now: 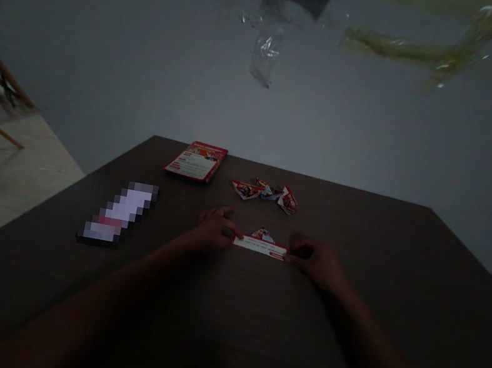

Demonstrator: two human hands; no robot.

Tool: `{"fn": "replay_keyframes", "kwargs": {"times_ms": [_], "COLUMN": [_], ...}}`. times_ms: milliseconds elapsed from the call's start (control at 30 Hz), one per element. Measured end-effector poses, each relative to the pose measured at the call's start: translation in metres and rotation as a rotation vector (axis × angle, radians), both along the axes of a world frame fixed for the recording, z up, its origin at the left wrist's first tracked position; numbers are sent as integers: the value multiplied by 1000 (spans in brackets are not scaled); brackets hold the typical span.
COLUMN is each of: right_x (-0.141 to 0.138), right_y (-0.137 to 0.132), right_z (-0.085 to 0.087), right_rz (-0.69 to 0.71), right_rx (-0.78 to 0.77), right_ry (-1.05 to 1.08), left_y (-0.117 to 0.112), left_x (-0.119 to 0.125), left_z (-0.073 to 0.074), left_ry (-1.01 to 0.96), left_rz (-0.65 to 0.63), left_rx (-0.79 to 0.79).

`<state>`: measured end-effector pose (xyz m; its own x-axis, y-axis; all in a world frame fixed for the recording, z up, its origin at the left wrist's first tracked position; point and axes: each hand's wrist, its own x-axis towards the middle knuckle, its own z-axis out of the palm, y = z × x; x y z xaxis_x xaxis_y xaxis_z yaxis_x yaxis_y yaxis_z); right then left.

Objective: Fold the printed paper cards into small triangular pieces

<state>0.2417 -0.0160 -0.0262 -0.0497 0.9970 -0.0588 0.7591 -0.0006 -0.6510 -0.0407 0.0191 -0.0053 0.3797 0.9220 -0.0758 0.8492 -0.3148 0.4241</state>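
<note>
1. The folded paper [260, 247] lies on the desk in front of me, between my two hands. Its white printed band faces me, and a small coloured peak stands up behind it.
2. My left hand [217, 231] rests low at its left end, a fingertip on the corner, probably to steady it. I cannot tell whether the thumb closes underneath.
3. My right hand [314, 262] has thumb and finger brought together at the right end, apparently pinching that corner; blur hides the exact contact. Holding opposite ends likely keeps the band straight.
4. Just beyond sit some folded paper pieces [268, 193], near yet apart from my fingers, perhaps so they stay unbumped.
5. Farther left, a stack of printed sheets [196, 162] lies flat, presumably within easy reach.
6. Nearer me on the left, a pixelated phone-like object [121, 213] lies well clear of both hands on the desk [405, 250].
</note>
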Motion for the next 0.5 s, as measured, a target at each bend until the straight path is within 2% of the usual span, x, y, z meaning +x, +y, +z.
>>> {"fn": "replay_keyframes", "kwargs": {"times_ms": [200,367,500], "right_x": [3,-6,-18], "right_y": [1,0,-1], "right_z": [-3,-1,0], "right_rz": [33,100,109], "right_rx": [61,220,274], "right_ry": [5,-140,-213], "left_y": [-2,-4,-4], "left_x": [-3,2,4], "left_z": [-14,-20,-23], "left_ry": [-76,-155,-173], "left_rz": [-74,-179,-217], "left_rx": [132,261,315]}}
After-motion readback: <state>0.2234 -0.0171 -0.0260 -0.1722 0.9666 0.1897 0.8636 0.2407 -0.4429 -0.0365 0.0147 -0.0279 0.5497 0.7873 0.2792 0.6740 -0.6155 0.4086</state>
